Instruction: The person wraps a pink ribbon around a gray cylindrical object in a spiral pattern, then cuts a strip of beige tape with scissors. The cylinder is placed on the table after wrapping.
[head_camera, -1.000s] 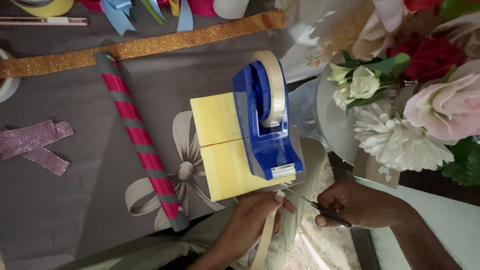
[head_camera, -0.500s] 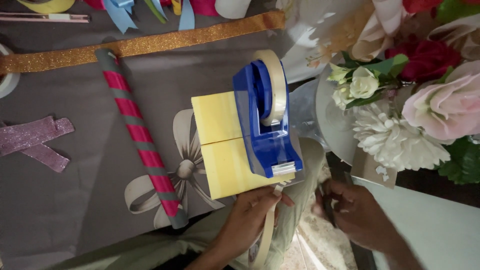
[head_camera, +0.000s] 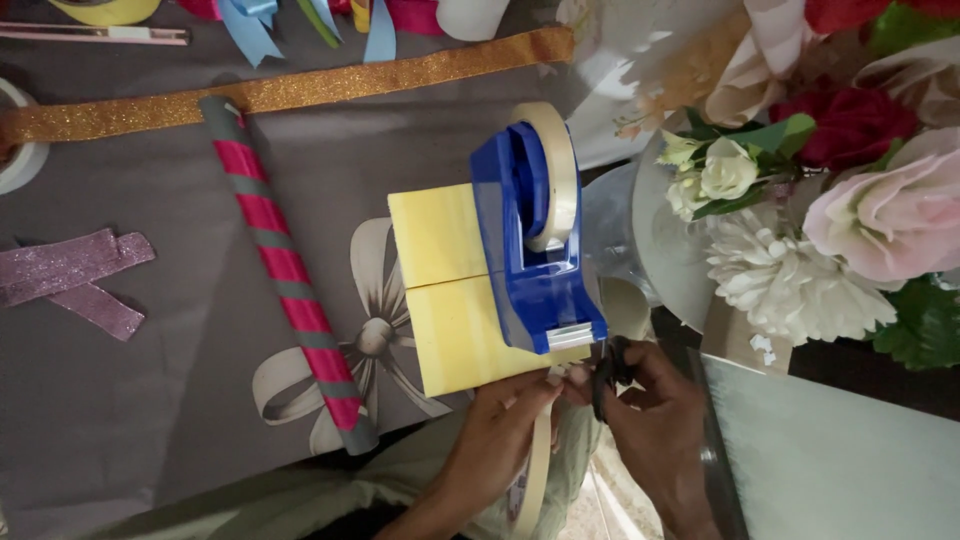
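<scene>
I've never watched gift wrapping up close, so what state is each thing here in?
Tape dispenser: upright on the yellow box, a strip pulled out.
Yellow box: closed, lying on the paper.
Striped roll: rolled up.
Left hand: holding the strip.
Right hand: gripping black scissors.

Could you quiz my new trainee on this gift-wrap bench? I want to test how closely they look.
1. True or false: the blue tape dispenser rests on the yellow block.
2. Which hand grips the black scissors?
3. The striped paper roll lies: A) left of the block, B) among the flowers, C) beside the right hand.

Key: 1 true. 2 the right hand; the left hand holds a tape strip. 3 A.
</scene>
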